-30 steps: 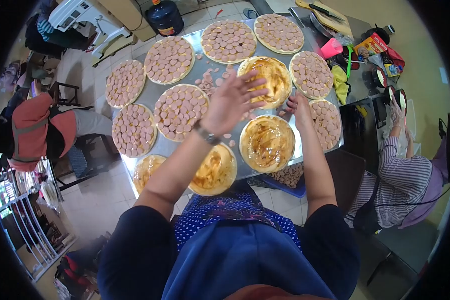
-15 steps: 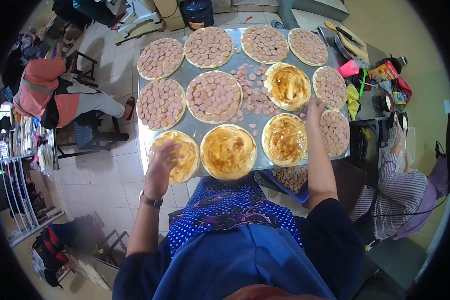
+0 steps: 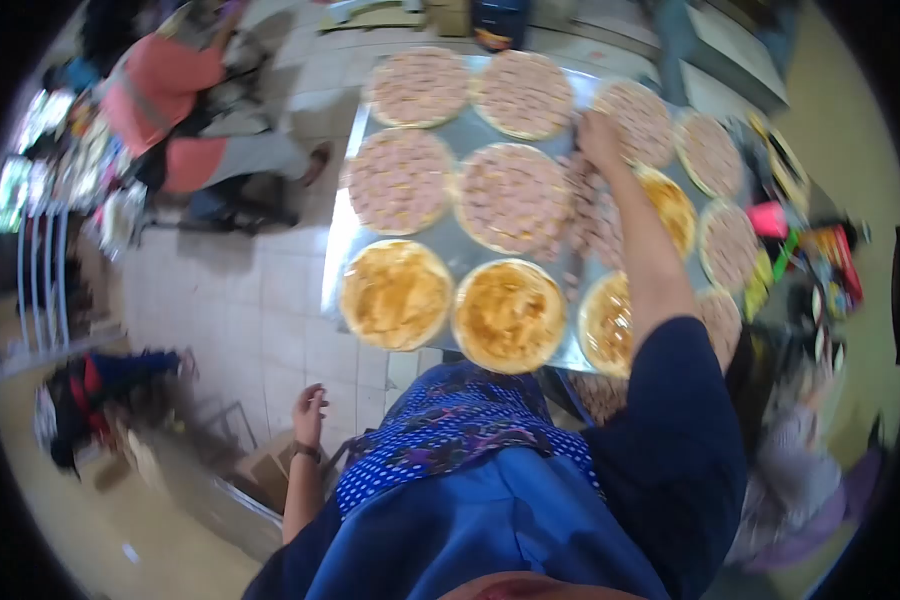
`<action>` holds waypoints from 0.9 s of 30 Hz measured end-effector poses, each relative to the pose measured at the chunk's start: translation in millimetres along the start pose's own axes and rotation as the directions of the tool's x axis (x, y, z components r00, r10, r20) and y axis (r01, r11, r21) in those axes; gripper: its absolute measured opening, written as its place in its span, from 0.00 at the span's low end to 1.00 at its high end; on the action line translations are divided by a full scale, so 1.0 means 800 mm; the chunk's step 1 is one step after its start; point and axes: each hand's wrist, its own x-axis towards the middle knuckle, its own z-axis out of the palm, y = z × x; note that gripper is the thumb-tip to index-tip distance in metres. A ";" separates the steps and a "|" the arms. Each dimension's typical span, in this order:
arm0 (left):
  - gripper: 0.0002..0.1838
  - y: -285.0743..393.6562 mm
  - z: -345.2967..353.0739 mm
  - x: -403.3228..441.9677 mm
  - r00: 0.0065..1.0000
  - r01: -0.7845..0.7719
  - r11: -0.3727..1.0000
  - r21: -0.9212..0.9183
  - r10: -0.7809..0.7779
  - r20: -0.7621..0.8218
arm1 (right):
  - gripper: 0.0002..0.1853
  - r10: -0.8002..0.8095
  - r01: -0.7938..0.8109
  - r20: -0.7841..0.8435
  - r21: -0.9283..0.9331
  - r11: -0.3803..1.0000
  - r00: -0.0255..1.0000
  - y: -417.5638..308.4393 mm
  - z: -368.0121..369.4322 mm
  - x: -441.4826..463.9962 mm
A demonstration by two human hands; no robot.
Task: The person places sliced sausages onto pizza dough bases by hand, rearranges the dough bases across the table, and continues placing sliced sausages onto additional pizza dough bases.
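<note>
The bare right hand (image 3: 600,142) reaches beside a pale dough round topped with pink discs (image 3: 644,124), at its two o'clock; blur hides whether it grips anything. Between seven and eight, the left hand (image 3: 310,416) hangs off-table, fingers loose, apparently empty. Loose pink discs (image 3: 591,220) lie at six, presumably central for reach. The silver metal table (image 3: 450,250) bears eight disc-topped rounds, four brown-smeared rounds (image 3: 397,296).

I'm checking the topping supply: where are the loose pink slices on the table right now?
In the head view, the loose slices lie right of centre on the table, between a topped round and the right forearm.
</note>
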 end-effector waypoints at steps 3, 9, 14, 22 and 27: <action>0.16 -0.085 -0.004 -0.012 0.997 0.045 0.992 0.117 -0.052 0.060 | 0.16 -0.089 0.089 0.008 0.015 0.996 0.996 -0.036 -0.015 -0.017; 0.19 -0.121 -0.002 -0.028 0.969 0.198 0.943 0.269 -0.229 0.090 | 0.15 -0.337 0.309 0.101 0.224 0.924 0.936 -0.069 -0.047 -0.054; 0.20 -0.115 0.002 -0.003 0.953 0.187 0.939 0.288 -0.244 0.178 | 0.19 -0.478 0.468 0.052 0.135 0.873 0.877 -0.068 -0.036 -0.061; 0.19 -0.120 0.012 0.043 0.939 0.180 0.976 0.125 -0.208 0.274 | 0.15 -0.388 0.383 0.060 0.078 0.920 0.920 -0.050 -0.053 -0.161; 0.20 -0.138 0.018 0.057 0.927 0.203 0.974 0.102 -0.225 0.300 | 0.14 -0.251 0.244 0.119 0.069 0.967 0.961 -0.064 -0.069 -0.228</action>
